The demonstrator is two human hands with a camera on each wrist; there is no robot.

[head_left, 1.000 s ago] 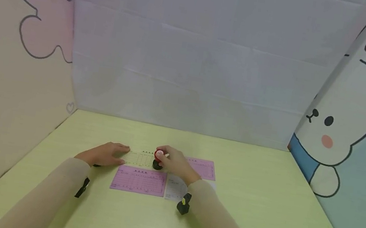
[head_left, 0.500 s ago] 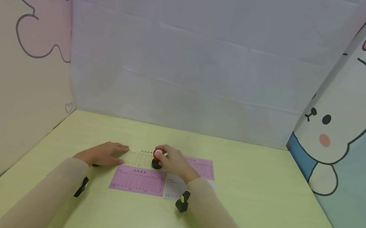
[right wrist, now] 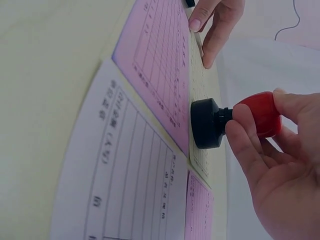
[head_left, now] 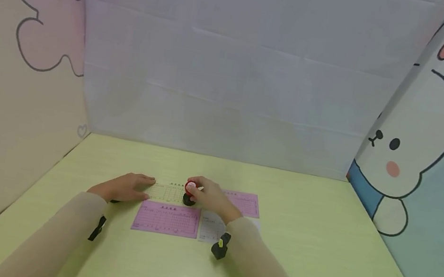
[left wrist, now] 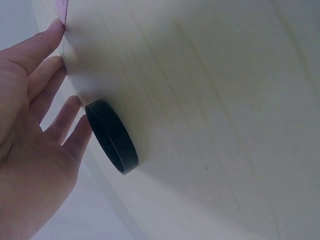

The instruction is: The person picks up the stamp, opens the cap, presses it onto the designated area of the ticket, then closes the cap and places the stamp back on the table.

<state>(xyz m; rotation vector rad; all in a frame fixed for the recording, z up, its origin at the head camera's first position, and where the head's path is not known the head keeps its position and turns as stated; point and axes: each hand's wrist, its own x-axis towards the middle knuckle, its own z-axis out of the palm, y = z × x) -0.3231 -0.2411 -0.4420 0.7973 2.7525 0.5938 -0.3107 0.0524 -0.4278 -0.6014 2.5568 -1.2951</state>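
Observation:
My right hand (head_left: pixel 212 198) grips the red handle of a round stamp (right wrist: pixel 260 114). The stamp's black base (right wrist: pixel 204 124) stands upright on a pale yellow printed form (head_left: pixel 166 192). At that form's left end, my left hand (head_left: pixel 125 187) rests with its fingers extended, thumb and fingertips touching the paper's edge. A shallow black round cap (left wrist: pixel 112 137) lies on the table beside the left hand's fingers in the left wrist view. The stamp's underside is hidden against the paper.
Nearer the front lie a pink form (head_left: pixel 167 219) and a white form (head_left: pixel 209 226). Another pink form (head_left: pixel 246 203) lies right of the yellow one, partly hidden by my right hand. A white sheet (head_left: pixel 221 85) hangs behind the light yellow table (head_left: pixel 300 246).
The view has shifted slightly. Both hands, the stamp and the forms keep their places relative to each other.

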